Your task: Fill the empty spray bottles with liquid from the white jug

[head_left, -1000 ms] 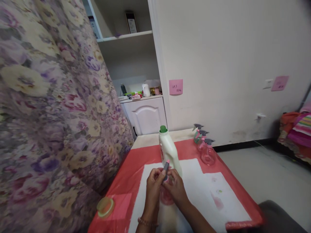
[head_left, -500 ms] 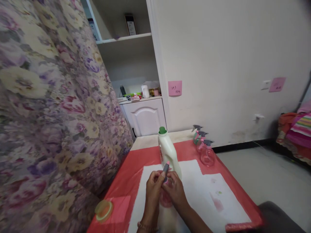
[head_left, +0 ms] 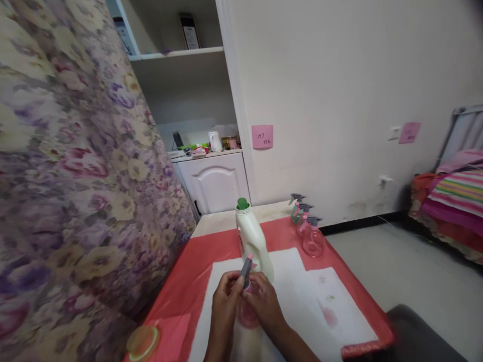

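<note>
A small pink spray bottle (head_left: 247, 311) stands on white paper (head_left: 302, 296) near the table's front edge, and both my hands are on it. My left hand (head_left: 223, 301) is closed round the grey and pink spray head (head_left: 246, 266) from the left. My right hand (head_left: 264, 304) wraps the bottle's neck and body from the right. Just behind them stands a white detergent bottle (head_left: 252, 241) with a green cap. Most of the pink bottle is hidden by my fingers.
Three spray bottles (head_left: 307, 229) stand at the table's far right corner. A yellow-green lid (head_left: 142, 343) lies on the red table cover (head_left: 188, 281) at the front left. A floral curtain (head_left: 75, 176) hangs at left; a white cabinet (head_left: 213, 181) stands behind.
The view has swung a little right and everything slid left in frame. My hands stay on the pink bottle's spray head in nearly the same grip.
</note>
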